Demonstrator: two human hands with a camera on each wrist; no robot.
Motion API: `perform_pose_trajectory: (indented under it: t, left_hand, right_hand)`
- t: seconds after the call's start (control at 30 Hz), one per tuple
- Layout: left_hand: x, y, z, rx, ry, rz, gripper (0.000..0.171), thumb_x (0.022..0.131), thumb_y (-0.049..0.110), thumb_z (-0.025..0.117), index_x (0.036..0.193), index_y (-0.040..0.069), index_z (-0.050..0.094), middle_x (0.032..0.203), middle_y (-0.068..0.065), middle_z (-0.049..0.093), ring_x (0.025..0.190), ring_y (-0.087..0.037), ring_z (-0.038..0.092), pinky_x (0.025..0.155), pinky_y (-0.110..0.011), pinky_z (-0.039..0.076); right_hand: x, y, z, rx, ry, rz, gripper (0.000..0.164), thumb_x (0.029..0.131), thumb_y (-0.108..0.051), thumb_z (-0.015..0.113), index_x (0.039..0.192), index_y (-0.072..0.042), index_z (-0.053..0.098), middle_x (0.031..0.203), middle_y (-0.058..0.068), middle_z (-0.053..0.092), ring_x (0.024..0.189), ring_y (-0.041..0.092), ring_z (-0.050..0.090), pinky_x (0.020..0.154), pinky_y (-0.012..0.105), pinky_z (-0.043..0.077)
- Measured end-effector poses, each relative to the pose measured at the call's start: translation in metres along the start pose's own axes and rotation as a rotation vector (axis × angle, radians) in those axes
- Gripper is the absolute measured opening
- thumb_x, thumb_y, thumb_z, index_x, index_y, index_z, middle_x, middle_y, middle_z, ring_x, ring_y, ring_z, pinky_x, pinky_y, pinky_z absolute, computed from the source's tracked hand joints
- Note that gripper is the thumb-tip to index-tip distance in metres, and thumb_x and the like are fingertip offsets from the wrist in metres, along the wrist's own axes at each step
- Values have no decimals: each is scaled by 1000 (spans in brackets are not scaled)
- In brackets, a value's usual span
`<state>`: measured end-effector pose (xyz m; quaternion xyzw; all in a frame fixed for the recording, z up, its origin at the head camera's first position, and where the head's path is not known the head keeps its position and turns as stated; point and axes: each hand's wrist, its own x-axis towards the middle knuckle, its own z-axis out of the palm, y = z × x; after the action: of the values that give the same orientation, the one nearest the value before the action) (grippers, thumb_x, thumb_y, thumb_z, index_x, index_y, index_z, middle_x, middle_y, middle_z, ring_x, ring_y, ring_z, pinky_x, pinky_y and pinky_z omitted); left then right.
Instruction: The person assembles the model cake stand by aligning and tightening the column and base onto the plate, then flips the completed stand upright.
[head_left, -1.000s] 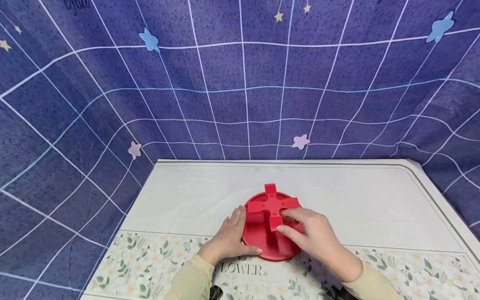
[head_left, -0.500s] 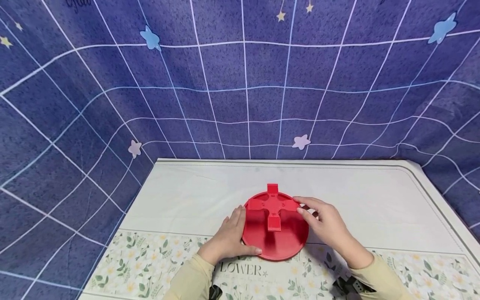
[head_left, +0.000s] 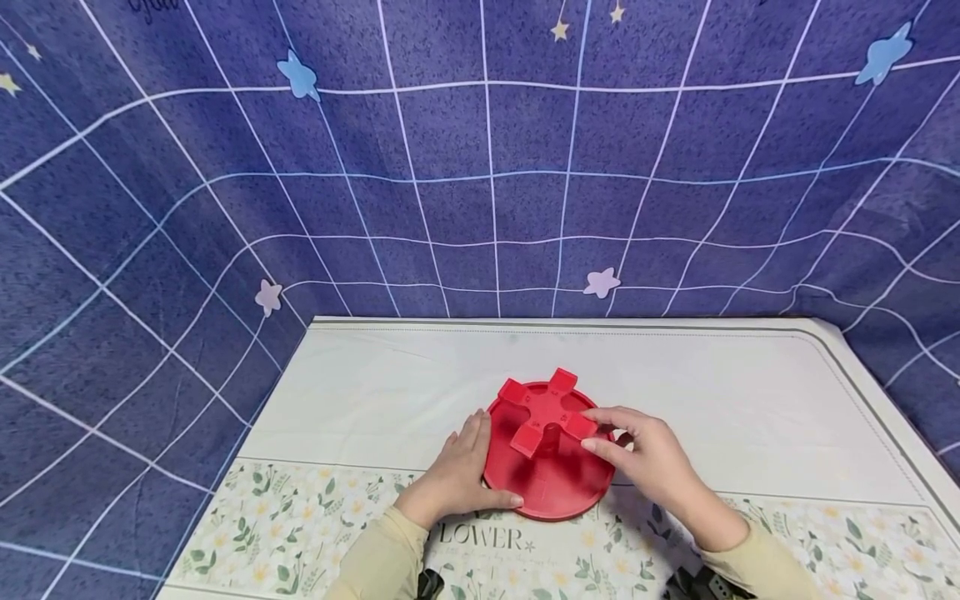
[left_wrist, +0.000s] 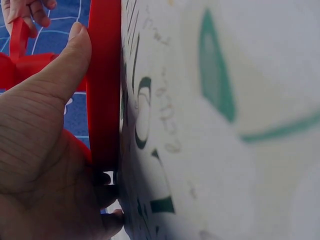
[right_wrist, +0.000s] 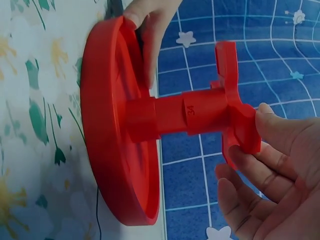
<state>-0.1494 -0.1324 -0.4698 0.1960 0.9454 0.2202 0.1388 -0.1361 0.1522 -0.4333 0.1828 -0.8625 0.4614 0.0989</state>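
A red plastic stand has a round, rimmed base (head_left: 555, 500), a short post (right_wrist: 172, 114) with raised digits, and a cross-shaped top piece (head_left: 546, 410) with flat-ended arms. Its base rests on the tabletop. My left hand (head_left: 450, 479) grips the left side of that base, thumb along the near rim and fingers around the far side. In the right wrist view, the thumb and a finger of my right hand (right_wrist: 280, 155) pinch the end of one arm of the cross. Seen from the head, this is the near right arm, and the remaining fingers hang loosely curled below it.
A pale cover with a band of printed flowers (head_left: 300, 533) lies over the table (head_left: 390, 358). Behind and to the left hangs a blue curtain (head_left: 420, 208) with white grid lines and stars. Black straps (head_left: 701, 583) sit near both wrists.
My right hand shifted from the cross's near arm to its right arm, then came slightly toward me. The cross has turned clockwise as seen from above. My left hand and the base stayed put.
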Motion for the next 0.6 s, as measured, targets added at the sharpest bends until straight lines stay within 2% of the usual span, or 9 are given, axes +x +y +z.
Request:
perform_pose_trajectory:
  t: [0.23,0.6]
  left_hand:
    - [0,-1,0,-1,-3,2,126,71,69,72,155,-2,9,161,-17,10,148,-33,6,117,-52,13]
    - [0,0,-1,-5,-8,5,125,72,67,72,155,-2,9,162,-17,10,148,-33,5,117,-53,13]
  right_hand:
    - [-2,-3,2,-28,-5,-14,36,78,-16,83,112,-11,74,98,-5,69,74,5,59,64,24,52]
    - [-3,-4,5,9,-34,-17,38,78,-18,83,114,-10,72,94,-8,69,73,6,60,62,25,53]
